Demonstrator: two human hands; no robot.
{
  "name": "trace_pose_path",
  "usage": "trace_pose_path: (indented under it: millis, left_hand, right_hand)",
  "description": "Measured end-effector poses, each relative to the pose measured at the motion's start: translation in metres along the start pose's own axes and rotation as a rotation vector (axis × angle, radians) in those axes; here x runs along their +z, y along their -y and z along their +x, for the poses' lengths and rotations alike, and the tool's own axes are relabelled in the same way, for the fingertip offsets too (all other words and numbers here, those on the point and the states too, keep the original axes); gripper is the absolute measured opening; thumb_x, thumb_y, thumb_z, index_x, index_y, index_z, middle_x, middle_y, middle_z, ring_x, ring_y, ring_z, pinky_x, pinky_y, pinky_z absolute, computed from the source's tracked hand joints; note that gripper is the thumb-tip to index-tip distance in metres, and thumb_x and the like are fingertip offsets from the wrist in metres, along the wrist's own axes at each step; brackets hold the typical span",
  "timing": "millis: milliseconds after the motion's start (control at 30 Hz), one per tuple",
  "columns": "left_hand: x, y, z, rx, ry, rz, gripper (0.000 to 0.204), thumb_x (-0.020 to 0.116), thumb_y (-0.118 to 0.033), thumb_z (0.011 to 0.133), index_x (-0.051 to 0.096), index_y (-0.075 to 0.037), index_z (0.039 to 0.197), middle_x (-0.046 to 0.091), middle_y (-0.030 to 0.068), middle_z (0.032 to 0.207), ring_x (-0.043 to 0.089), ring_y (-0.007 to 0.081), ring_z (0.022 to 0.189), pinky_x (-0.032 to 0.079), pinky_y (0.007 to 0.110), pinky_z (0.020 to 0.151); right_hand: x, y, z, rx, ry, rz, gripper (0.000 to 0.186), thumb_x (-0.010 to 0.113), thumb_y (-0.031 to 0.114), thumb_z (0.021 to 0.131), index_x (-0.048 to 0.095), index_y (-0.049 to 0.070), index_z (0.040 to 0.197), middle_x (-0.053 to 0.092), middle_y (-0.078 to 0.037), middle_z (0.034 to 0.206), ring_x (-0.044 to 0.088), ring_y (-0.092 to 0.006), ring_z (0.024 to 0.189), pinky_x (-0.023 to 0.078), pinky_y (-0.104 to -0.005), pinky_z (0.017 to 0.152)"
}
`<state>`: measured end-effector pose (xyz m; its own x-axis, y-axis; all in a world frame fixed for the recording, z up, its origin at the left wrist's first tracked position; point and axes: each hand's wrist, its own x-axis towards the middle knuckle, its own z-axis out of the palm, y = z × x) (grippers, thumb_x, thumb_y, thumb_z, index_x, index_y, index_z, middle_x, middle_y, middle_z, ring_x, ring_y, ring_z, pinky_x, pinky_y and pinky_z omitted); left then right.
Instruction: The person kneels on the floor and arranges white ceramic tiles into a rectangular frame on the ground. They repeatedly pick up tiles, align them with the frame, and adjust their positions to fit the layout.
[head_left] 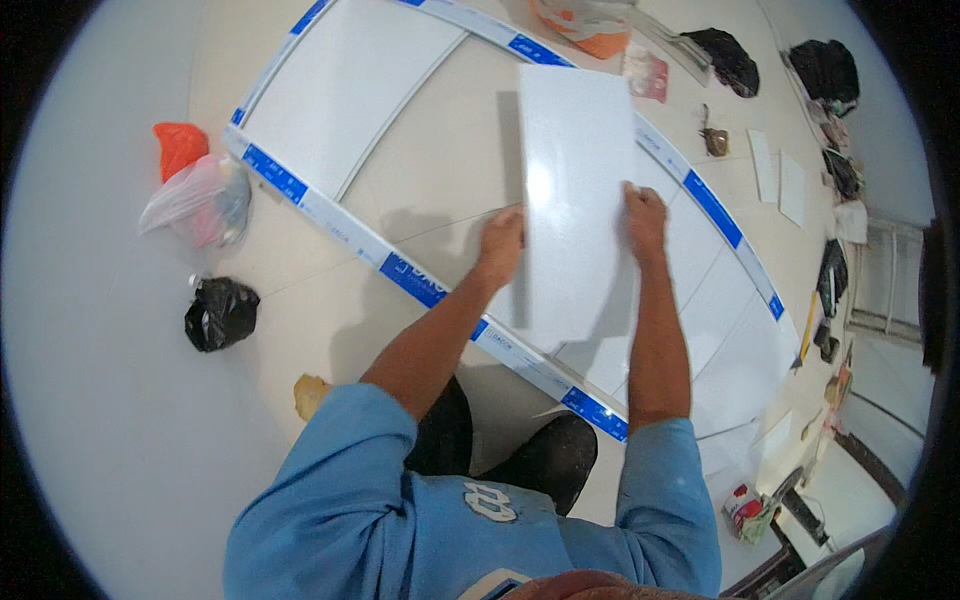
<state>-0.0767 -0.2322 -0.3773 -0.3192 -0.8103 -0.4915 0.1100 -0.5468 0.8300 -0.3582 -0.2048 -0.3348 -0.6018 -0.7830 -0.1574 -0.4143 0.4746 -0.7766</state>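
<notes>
A long white glossy panel (575, 150) is held by both hands above a flat frame (340, 220) of long strips with blue-and-white film. My left hand (500, 245) grips the panel's left long edge; my right hand (645, 215) grips its right long edge. Inside the frame, a white sheet (335, 85) lies at the upper left and more white panels (730, 350) lie on the right. Part of the tiled floor (420, 170) shows between them.
At the left are an orange bag (180, 150), a translucent bag (200, 205) and a black bag (222, 312). The right holds several dark bundles (825, 75), white offcuts (790, 185) and metal railing (880, 270). My knees are at the frame's near edge.
</notes>
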Motion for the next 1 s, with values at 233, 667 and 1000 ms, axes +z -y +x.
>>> trace_pose_path:
  millis: [233,667,1000]
  left_hand:
    - [-0.101,-0.045,0.039,0.178,-0.189,0.192,0.031,0.066,-0.023,0.101,0.073,0.001,0.119,0.072,0.0028,0.1,0.062,0.0122,0.09,0.051,0.029,0.084]
    - [-0.172,-0.083,0.101,0.039,-0.274,0.477,0.027,0.072,-0.024,0.096,0.079,0.0,0.107,0.071,0.0022,0.087,0.061,0.0145,0.083,0.051,0.032,0.079]
    - [-0.188,-0.095,0.116,0.071,-0.193,0.502,0.036,0.07,-0.028,0.097,0.076,0.004,0.114,0.074,0.0069,0.096,0.064,0.017,0.092,0.051,0.034,0.086]
  right_hand:
    - [0.122,0.043,-0.021,0.354,-0.154,0.517,0.028,0.071,0.022,0.101,0.06,0.002,0.085,0.054,-0.002,0.081,0.047,-0.0145,0.073,0.044,-0.0358,0.062]
    - [0.209,0.064,-0.044,0.691,-0.147,0.856,0.022,0.068,0.02,0.103,0.064,-0.001,0.107,0.058,-0.006,0.096,0.053,-0.0163,0.09,0.046,-0.0364,0.082]
    - [0.231,0.072,-0.041,0.659,-0.222,0.84,0.023,0.066,0.019,0.103,0.063,-0.003,0.11,0.058,-0.004,0.092,0.052,-0.0156,0.081,0.047,-0.0351,0.073]
